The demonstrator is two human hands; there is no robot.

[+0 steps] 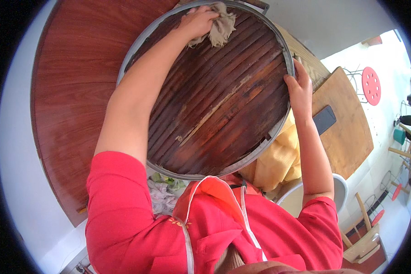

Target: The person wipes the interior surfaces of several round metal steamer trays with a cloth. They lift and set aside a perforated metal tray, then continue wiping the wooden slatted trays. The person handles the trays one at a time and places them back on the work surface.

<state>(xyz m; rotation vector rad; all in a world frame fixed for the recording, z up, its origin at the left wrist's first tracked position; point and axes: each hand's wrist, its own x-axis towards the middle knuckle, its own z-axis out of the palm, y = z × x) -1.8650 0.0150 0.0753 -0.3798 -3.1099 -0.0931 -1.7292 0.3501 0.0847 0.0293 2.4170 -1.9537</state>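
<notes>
A round board of dark, stained wooden slats (222,89) with a grey metal rim (275,132) lies tilted before me. My left hand (198,22) is shut on a frayed, greyish-beige cloth (222,29), pressed against the slats near the far edge. At the right side my right hand (300,85) grips the rim, thumb on the near face and fingers around the outside. One slat in the middle shows a pale, worn strip.
A reddish-brown wooden tabletop (78,102) extends at the left. On the right are a wooden board (349,137) with a black phone (324,120), a yellow cloth (281,157) and a white-rimmed tub (342,191). Red stools (371,85) stand farther off.
</notes>
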